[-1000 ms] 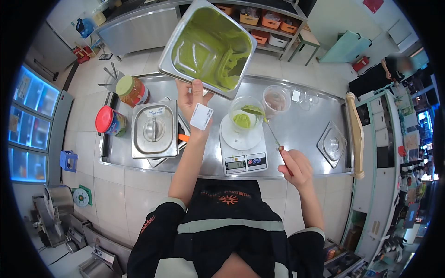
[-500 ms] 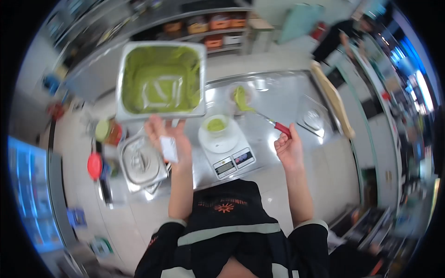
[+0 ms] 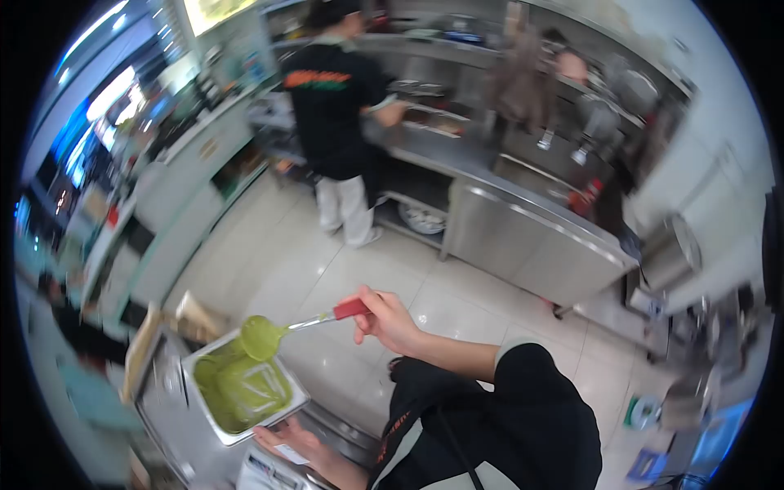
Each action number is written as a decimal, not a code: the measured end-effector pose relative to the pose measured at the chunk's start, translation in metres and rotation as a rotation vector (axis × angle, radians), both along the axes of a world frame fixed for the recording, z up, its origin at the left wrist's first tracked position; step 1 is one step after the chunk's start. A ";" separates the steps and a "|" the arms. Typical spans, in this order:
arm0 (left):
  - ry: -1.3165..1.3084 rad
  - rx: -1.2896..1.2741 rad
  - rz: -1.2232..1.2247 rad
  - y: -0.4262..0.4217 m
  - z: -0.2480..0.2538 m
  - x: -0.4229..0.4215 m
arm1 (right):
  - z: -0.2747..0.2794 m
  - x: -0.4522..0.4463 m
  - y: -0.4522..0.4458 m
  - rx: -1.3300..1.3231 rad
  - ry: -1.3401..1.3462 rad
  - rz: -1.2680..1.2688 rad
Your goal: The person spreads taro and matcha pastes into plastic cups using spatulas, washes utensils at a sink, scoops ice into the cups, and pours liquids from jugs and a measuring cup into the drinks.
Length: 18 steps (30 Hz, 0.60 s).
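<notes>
Basically, L hand (image 3: 292, 441) holds the pan (image 3: 296, 403) by one edge over the table (image 3: 159, 402); R hand (image 3: 385, 320) grips the ladle (image 3: 264, 337) by its handle, scoop at pan rim, prob. b/c drips land inside.

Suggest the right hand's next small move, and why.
Probably ease the ladle inward over the pan: its green-coated head overlaps the pan's rim in view, so drips might miss. The right hand grips the red handle; the left hand holds the pan.

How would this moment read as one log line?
left hand: holding metal pan, green-smeared inside | right hand: gripping red-handled ladle, green-coated
</notes>
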<state>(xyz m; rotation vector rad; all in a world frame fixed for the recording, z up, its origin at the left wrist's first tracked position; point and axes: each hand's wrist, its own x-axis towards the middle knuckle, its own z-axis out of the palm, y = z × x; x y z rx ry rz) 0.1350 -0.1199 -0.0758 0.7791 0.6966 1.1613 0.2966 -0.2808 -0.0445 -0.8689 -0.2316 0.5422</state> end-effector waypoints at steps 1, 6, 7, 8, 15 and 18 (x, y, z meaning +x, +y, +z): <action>0.006 -0.012 -0.108 -0.019 -0.003 0.023 | -0.005 0.004 -0.029 -0.031 -0.142 -0.151; 0.000 -0.144 -0.595 -0.110 -0.037 0.121 | -0.041 0.018 -0.144 -0.650 -1.539 -0.425; 0.006 -0.199 -0.666 -0.130 -0.044 0.137 | -0.045 0.023 -0.161 -0.736 -1.698 -0.381; 0.029 -0.220 -0.747 -0.153 -0.049 0.153 | -0.047 0.029 -0.183 -0.767 -1.687 -0.447; 0.046 -0.224 -1.143 -0.355 -0.068 0.287 | -0.078 0.108 -0.371 -1.012 -1.643 -0.688; 0.037 -0.279 -1.215 -0.433 -0.061 0.339 | -0.049 0.140 -0.445 -1.049 -1.560 -0.858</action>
